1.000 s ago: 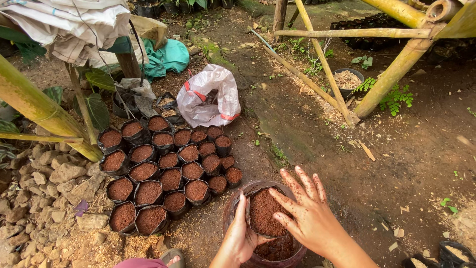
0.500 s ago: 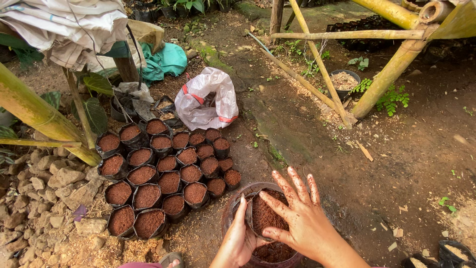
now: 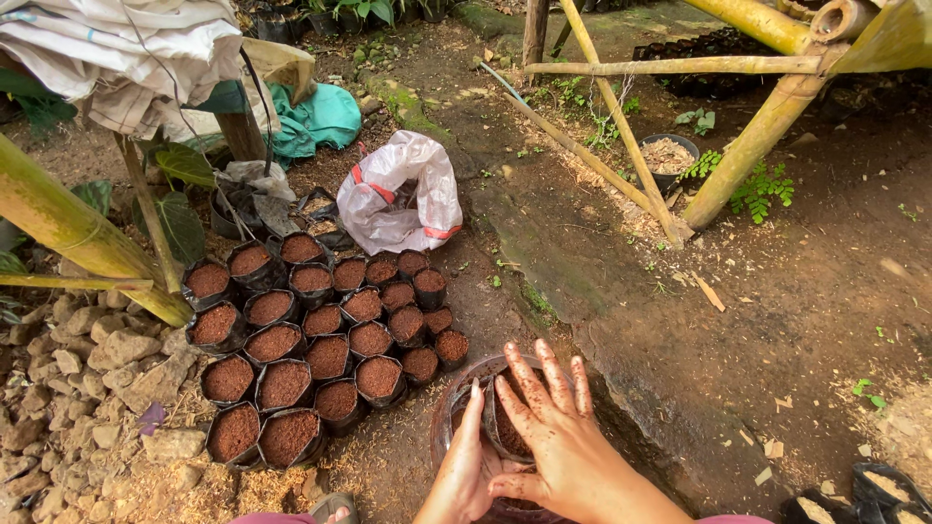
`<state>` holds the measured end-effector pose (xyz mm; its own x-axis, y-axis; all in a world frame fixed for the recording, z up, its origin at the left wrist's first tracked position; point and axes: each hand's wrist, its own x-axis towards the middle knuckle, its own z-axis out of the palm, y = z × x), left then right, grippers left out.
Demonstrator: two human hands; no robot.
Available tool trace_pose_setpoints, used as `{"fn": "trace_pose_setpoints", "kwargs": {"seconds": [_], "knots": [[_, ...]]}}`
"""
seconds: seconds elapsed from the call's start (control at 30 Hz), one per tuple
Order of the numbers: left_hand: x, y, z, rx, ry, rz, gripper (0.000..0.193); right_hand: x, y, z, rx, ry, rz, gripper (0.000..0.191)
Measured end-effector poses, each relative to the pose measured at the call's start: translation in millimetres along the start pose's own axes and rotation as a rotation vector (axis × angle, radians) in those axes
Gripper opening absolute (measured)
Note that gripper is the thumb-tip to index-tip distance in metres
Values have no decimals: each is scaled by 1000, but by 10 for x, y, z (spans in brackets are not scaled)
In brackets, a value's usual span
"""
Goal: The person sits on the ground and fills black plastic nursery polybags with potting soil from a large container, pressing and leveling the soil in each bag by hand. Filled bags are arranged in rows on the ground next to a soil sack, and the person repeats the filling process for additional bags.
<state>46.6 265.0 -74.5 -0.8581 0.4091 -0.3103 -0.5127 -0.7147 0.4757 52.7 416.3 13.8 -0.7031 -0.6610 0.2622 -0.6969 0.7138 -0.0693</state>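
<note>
- Far left: a thick green bamboo pole [image 3: 68,228] slants over a heap of pale stones [image 3: 87,378]; above it hangs striped, off-white cloth [image 3: 126,49].
- Left of centre: a cluster of black nursery bags [image 3: 311,349], each filled with reddish-brown growing medium, stands packed side by side on the soil in rough rows, just beside the stones.
- Above the cluster: a white plastic sack [image 3: 403,194] with red markings lies crumpled and open-mouthed; a teal cloth [image 3: 316,118] lies behind it.
- Bottom centre: a round dark basin [image 3: 466,374] holding the same reddish-brown medium sits just right of the nearest bags.
- Left hand [image 3: 464,466]: fingers extended and pressed together, cupped against the left wall of a small black nursery bag [image 3: 500,427] held over the basin; it supports the bag rather than closing around it.
- Right hand [image 3: 549,427]: open, fingers spread wide, palm down, pressed on the top and right side of the same bag; fingers stained with the medium. The bag is mostly hidden between the two hands.
- Centre right: bare, damp earth with scattered wood chips.
- Upper right: a frame of bamboo poles [image 3: 748,146], one thick and green, the thinner ones crossing diagonally; a dark pot [image 3: 670,155] of pale shavings stands at its foot beside small green ferns [image 3: 762,184].
- Bottom right corner: further dark containers [image 3: 874,490] with pale contents, partly cut off by the edge.
</note>
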Motion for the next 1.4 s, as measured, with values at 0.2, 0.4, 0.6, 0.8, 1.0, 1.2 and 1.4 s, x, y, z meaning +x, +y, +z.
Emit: {"fn": "trace_pose_setpoints", "kwargs": {"seconds": [0.2,0.4,0.6,0.8,1.0,1.2,1.4], "knots": [[-22,44,-10,-79,18,-8,75,-29,-14,-46,10,29,-31,111],[-49,53,64,-59,34,-39,77,-56,-30,-16,-18,36,-92,102],[0,130,28,-44,131,8,77,-96,17,11,23,69,-182,85],[-44,222,49,-43,139,21,72,-123,121,-125,88,1,-158,80],[-34,200,54,-69,139,12,69,-80,193,-176,53,29,-68,84],[25,117,-43,-47,143,-14,69,-23,288,-59,-25,62,46,81],[3,128,-27,-72,63,46,71,26,399,-25,242,118,318,46]]}}
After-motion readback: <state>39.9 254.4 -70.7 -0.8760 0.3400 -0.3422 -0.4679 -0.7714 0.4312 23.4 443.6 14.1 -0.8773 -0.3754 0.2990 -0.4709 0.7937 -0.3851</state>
